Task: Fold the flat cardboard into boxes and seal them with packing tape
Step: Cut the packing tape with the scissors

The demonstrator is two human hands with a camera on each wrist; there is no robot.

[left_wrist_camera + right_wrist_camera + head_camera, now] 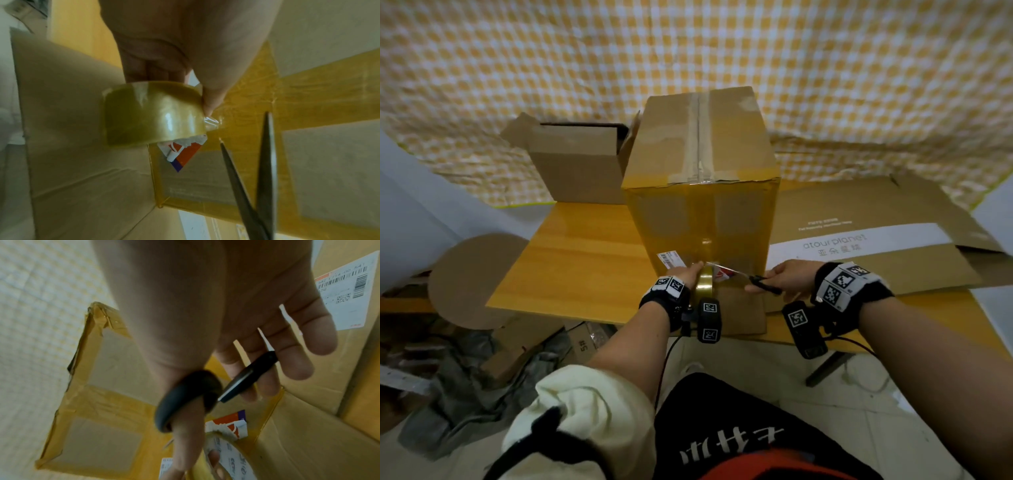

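A tall cardboard box (702, 192) stands on the wooden table (571, 260), its near face crossed with yellowish tape (308, 100). My left hand (685, 274) grips a roll of packing tape (704, 281) (152, 113) against the box's lower front. My right hand (784, 277) holds black-handled scissors (753, 278) (191, 395), thumb through one loop. The blades (265, 170) are parted, pointing at the stretch of tape between roll and box. A torn red and blue label (180, 152) sits under the roll.
An open box (578, 161) stands behind on the left. Flat cardboard with a white printed band (859, 240) lies on the right of the table. A round cardboard disc (472, 281) and scraps lie on the floor at left. A checked cloth hangs behind.
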